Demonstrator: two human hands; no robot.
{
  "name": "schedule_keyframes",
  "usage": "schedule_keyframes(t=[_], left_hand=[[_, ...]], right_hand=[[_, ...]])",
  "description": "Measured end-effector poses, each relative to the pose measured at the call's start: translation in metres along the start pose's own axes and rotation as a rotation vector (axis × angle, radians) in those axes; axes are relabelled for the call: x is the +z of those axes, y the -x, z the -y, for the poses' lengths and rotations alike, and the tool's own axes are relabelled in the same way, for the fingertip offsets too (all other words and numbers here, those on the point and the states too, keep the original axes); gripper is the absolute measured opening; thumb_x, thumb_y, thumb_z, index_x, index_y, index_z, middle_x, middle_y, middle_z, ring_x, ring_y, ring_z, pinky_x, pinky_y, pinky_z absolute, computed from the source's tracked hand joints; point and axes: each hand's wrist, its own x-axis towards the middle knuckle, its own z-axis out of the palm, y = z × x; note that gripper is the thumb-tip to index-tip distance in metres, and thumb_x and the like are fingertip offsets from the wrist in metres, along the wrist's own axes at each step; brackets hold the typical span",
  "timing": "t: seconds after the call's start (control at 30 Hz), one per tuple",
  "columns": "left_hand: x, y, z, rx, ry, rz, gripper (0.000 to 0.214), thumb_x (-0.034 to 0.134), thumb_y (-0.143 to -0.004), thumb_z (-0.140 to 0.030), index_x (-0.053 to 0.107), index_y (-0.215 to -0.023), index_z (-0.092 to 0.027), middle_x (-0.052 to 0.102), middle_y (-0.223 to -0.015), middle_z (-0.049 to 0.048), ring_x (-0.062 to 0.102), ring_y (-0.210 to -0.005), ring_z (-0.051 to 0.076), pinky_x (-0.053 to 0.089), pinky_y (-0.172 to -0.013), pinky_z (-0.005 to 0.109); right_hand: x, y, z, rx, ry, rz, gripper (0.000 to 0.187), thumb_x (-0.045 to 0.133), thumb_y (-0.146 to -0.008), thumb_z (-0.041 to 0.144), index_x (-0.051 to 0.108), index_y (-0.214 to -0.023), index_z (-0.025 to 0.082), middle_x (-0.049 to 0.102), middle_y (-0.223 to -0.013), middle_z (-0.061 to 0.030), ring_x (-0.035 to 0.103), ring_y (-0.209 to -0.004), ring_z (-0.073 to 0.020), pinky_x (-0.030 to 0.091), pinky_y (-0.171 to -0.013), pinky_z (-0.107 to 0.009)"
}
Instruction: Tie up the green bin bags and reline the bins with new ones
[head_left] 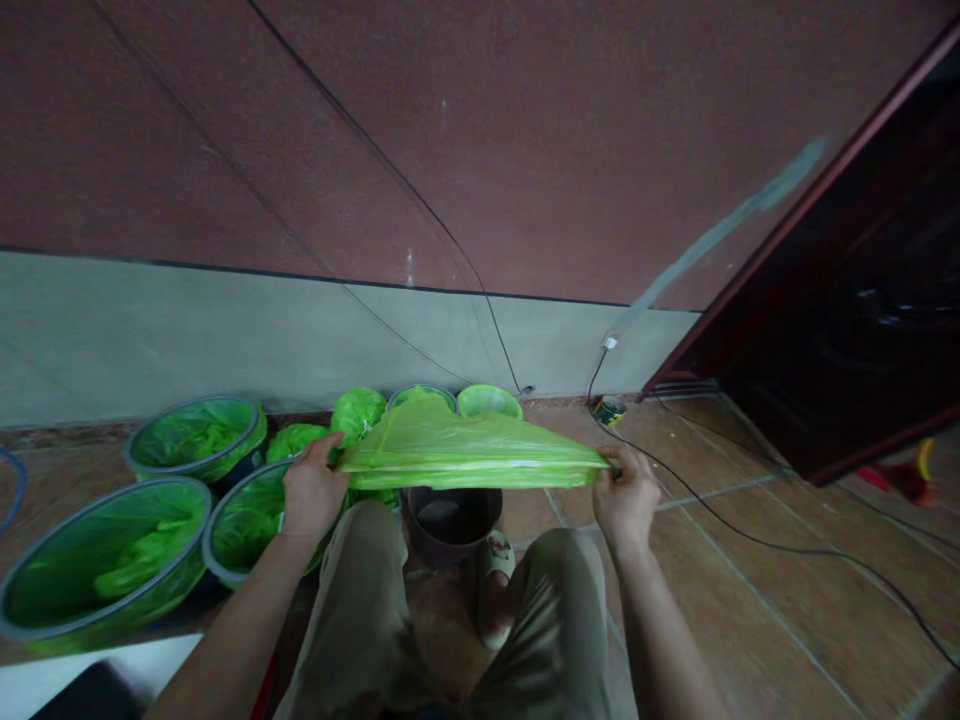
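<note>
A light green plastic bag (457, 448) is stretched flat between my two hands. My left hand (311, 490) pinches its left end and my right hand (626, 495) pinches its right end. Directly below the bag, between my knees, stands a dark unlined bin (452, 525) on the tiled floor. I am crouched, with my khaki trouser legs on either side of the bin.
Several grey-rimmed bins lined with green bags (105, 570) stand to the left along the wall, and more (489, 401) sit behind the held bag. A black cable (750, 535) runs across the floor tiles on the right. A dark door (847, 320) stands open at right.
</note>
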Motion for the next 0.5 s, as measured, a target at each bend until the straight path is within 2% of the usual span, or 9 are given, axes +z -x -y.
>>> schedule_keyframes(t=[0.1, 0.23, 0.33, 0.4, 0.5], left_hand=[[0.003, 0.004, -0.002, -0.061, 0.070, -0.004, 0.039, 0.057, -0.073, -0.025, 0.068, -0.109, -0.015, 0.072, -0.104, 0.0080, 0.065, -0.073, 0.019, 0.053, -0.077, 0.031], [0.005, 0.008, -0.010, -0.084, 0.122, 0.002, 0.038, 0.056, -0.071, -0.022, 0.070, -0.106, -0.016, 0.074, -0.098, 0.0056, 0.066, -0.075, 0.019, 0.052, -0.077, 0.030], [0.005, 0.008, -0.015, -0.081, 0.143, 0.017, 0.041, 0.055, -0.070, -0.021, 0.069, -0.108, -0.016, 0.073, -0.098, 0.0049, 0.066, -0.078, 0.020, 0.052, -0.078, 0.029], [0.006, 0.009, -0.019, -0.064, 0.150, 0.026, 0.044, 0.054, -0.069, -0.019, 0.069, -0.110, -0.016, 0.073, -0.101, 0.0052, 0.066, -0.079, 0.019, 0.052, -0.079, 0.029], [0.010, 0.011, -0.035, 0.003, 0.152, 0.047, 0.050, 0.051, -0.066, -0.014, 0.067, -0.113, -0.016, 0.071, -0.107, 0.0063, 0.066, -0.085, 0.020, 0.052, -0.082, 0.031]], right_hand=[[0.006, 0.014, -0.003, 0.091, 0.117, 0.129, 0.031, 0.044, -0.076, 0.010, 0.066, -0.097, 0.015, 0.062, -0.095, -0.0090, 0.060, -0.080, -0.0191, 0.044, -0.072, -0.029], [0.018, 0.038, 0.011, 0.151, 0.308, 0.372, 0.036, 0.050, -0.086, 0.022, 0.059, -0.120, 0.019, 0.056, -0.122, -0.0114, 0.062, -0.078, -0.0177, 0.044, -0.063, -0.028], [0.029, 0.052, 0.025, 0.110, 0.405, 0.477, 0.040, 0.054, -0.088, 0.029, 0.056, -0.126, 0.021, 0.049, -0.131, -0.0139, 0.062, -0.097, -0.0246, 0.048, -0.072, -0.031], [0.034, 0.060, 0.040, 0.089, 0.461, 0.518, 0.043, 0.056, -0.087, 0.029, 0.055, -0.128, 0.018, 0.048, -0.133, -0.0176, 0.058, -0.107, -0.0302, 0.049, -0.081, -0.037], [0.038, 0.072, 0.079, -0.052, 0.305, 0.543, 0.051, 0.057, -0.085, 0.030, 0.050, -0.133, 0.014, 0.048, -0.132, -0.0195, 0.057, -0.110, -0.0302, 0.048, -0.089, -0.040]])
